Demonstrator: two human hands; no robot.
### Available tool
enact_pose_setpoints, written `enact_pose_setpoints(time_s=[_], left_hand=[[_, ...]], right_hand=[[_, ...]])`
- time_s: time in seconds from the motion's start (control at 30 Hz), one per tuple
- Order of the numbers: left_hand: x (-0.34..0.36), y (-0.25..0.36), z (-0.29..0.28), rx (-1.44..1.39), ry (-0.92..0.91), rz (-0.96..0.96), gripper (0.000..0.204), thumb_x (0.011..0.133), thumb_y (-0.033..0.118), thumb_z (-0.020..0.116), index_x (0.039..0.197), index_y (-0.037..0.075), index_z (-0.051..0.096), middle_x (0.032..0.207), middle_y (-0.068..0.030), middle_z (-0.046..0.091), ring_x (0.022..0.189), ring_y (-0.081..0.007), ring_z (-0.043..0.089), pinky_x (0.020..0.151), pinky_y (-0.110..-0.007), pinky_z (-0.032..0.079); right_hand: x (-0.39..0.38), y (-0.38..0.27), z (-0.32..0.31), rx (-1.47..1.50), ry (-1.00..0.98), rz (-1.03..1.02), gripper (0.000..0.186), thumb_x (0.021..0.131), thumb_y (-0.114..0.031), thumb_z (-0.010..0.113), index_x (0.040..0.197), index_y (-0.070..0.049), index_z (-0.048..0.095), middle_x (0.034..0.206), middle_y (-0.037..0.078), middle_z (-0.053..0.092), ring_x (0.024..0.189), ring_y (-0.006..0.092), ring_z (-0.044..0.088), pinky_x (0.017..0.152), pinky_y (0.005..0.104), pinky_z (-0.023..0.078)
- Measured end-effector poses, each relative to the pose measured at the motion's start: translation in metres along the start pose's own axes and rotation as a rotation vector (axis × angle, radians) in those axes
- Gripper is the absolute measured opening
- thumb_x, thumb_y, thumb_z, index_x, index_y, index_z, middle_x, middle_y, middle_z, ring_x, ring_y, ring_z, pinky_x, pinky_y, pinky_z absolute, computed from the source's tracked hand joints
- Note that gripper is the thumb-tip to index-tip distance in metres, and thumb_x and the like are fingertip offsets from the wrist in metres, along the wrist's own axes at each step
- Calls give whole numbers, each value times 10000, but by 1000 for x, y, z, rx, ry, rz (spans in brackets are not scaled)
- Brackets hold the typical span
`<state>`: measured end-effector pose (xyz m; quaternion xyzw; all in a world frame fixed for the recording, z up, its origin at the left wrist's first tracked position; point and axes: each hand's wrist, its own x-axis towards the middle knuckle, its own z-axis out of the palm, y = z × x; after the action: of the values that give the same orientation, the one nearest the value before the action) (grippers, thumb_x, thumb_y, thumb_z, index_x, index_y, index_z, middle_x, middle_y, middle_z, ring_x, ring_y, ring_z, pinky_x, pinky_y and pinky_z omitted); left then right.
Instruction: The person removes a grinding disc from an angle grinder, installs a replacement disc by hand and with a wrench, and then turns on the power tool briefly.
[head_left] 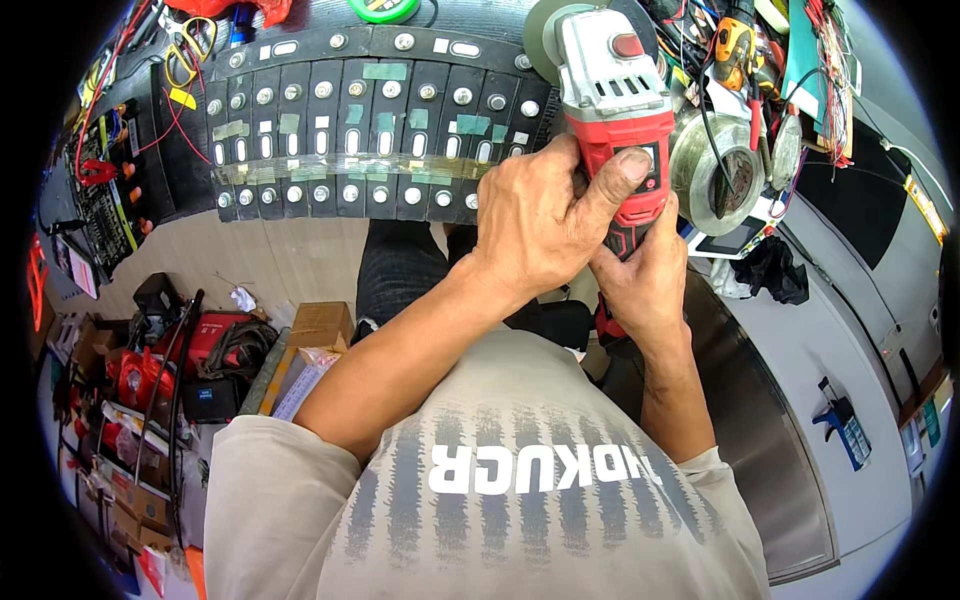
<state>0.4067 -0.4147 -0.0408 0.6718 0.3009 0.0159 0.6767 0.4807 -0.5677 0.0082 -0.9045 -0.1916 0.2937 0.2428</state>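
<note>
A red and silver cordless angle grinder (612, 95) is held in both hands, upright in the picture, its grey disc (543, 30) at the upper left of its head. My left hand (535, 210) is closed round the red body from the left, thumb over its front. My right hand (640, 275) grips the lower end of the body, fingers wrapped round it. Left of the grinder lies a row of black battery cells (360, 140) with metal terminals, green patches and clear tape across them; the grinder's head is at the row's right end.
Tape rolls (730, 180), a yellow drill (735, 55), a black bag (770, 275) and wires crowd the bench's right. Scissors (185, 55) and a circuit board (95, 190) sit left. Boxes (320, 322) and bags are below left; a caulking gun (840, 425) is at right.
</note>
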Motion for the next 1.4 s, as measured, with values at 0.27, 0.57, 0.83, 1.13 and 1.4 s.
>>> enact_pose_setpoints(time_s=[0.27,0.57,0.83,1.13,1.4], left_hand=[[1,0,0,29,-6,4,694,1139,679,611,1253,25,816,925,-192,835,823,-340,819,737,-429,601],[2,-2,5,-46,53,28,732,1100,716,640,1089,1,798,740,-188,750,692,-386,771,667,-481,588],[1,-1,0,25,-3,7,713,1128,696,615,1228,18,813,840,-183,805,755,-344,792,697,-441,580],[2,1,0,24,-3,7,716,1129,700,609,1242,21,810,825,-181,794,739,-343,780,692,-442,573],[1,1,0,30,-11,-2,717,1130,701,609,1253,23,809,849,-183,801,764,-338,790,703,-429,582]], right_hand=[[0,-1,2,17,17,-5,663,868,-75,854,1422,-6,496,1087,277,789,1012,500,800,884,525,627],[1,1,0,2,-2,-7,676,866,-84,862,1426,-10,490,1076,286,792,1001,507,802,867,531,632],[1,8,5,45,24,-39,665,874,-89,860,1424,-12,494,1065,270,791,988,501,802,858,524,628],[1,7,2,25,1,-11,674,866,-87,858,1432,-21,497,1087,270,784,1008,501,795,874,524,625],[1,9,3,30,9,0,673,862,-85,860,1427,-23,499,1065,263,786,988,502,795,861,527,621]])
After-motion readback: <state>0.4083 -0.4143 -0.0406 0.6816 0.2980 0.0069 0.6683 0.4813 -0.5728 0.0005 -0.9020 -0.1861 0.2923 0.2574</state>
